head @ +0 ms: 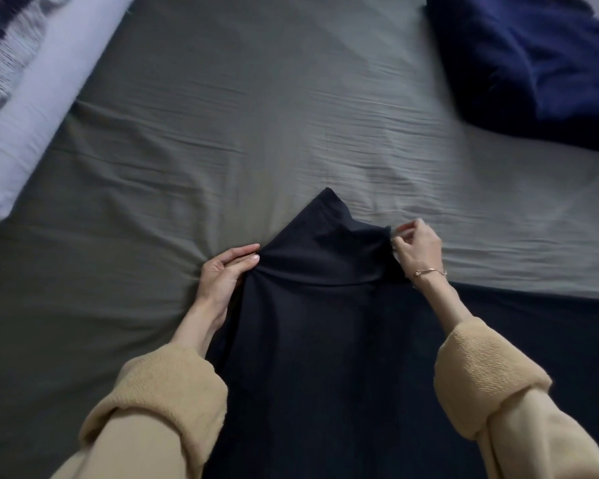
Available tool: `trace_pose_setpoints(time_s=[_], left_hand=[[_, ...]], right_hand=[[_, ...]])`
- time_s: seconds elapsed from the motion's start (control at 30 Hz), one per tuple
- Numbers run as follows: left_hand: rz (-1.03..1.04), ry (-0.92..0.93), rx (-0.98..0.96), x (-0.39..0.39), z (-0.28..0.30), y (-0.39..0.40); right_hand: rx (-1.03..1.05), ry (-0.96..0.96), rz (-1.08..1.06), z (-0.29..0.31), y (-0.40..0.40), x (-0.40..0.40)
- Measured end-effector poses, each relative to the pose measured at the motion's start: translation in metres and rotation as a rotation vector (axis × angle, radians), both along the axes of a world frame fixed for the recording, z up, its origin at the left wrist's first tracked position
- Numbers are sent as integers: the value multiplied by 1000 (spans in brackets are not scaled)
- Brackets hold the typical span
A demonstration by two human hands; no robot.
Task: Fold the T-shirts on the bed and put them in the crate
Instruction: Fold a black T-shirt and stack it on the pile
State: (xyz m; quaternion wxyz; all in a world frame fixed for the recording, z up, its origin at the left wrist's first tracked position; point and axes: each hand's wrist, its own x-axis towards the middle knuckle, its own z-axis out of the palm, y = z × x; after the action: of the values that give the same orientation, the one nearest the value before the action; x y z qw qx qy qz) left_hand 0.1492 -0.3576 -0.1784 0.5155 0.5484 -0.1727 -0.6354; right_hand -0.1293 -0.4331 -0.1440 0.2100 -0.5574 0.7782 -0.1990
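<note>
A black T-shirt (325, 340) lies on the grey bed sheet (256, 133) in front of me, its far end bunched up into a peak. My left hand (223, 271) pinches the shirt's left edge between thumb and fingers. At the right edge, my right hand (417, 248) pinches the fabric with its fingertips. A second, dark blue T-shirt (533, 63) lies crumpled at the far right of the bed. No crate is in view.
A white pillow with a dark striped pattern (25, 91) lies at the far left. Wrinkled grey sheet fills the stretch between the pillow and the blue shirt.
</note>
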Motion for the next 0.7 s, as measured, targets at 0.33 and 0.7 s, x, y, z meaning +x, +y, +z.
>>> trace_pose_setpoints(time_s=[0.33,0.7], left_hand=[[-401,-656,6,47,30,72],[-565,-604,-4,71,11,103]], right_hand=[[-52,164,842,9,29,126],[34,189,997,6,17,161]])
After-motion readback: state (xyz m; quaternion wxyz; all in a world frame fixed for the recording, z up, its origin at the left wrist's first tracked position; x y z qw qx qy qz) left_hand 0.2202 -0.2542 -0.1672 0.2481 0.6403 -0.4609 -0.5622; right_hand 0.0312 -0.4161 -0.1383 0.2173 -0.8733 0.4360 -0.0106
